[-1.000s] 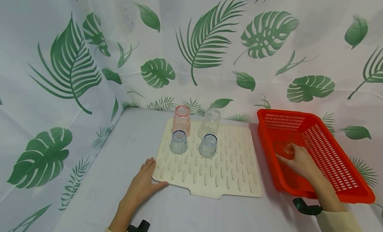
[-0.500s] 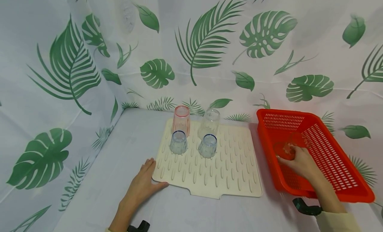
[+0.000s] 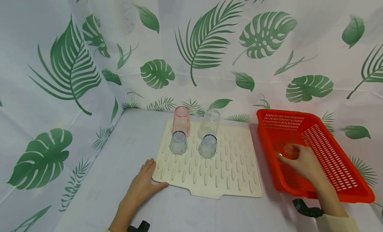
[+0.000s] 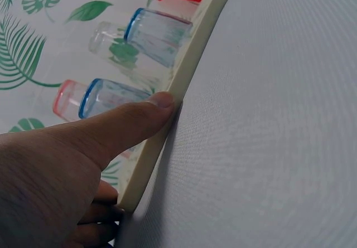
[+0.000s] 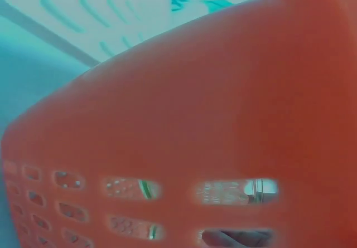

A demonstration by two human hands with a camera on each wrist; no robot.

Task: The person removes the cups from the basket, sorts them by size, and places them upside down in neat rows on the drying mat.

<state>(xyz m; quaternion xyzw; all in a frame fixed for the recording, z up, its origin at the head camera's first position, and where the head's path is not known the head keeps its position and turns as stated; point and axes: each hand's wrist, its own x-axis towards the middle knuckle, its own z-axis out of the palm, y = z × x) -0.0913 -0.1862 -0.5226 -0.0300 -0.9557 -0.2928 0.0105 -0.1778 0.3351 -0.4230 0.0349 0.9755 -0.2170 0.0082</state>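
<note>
My right hand reaches into the red plastic basket, thumb and fingers curved around a clear drinking glass. In the right wrist view the basket wall hides most of that hand. My left hand rests at the front left corner of a cream ribbed drying mat; its thumb lies along the mat's edge in the left wrist view. On the mat stand a tall pink-tinted glass, a tall clear glass and two short glasses with blue rings at the top, one left, one right.
More clear glassware lies in the basket beyond the right hand. A white cloth covers the table, and a leaf-patterned curtain hangs at the back and left.
My right hand has shifted slightly within the basket, its fingers closing further around the glass. The left hand and the glasses on the mat have stayed put.
</note>
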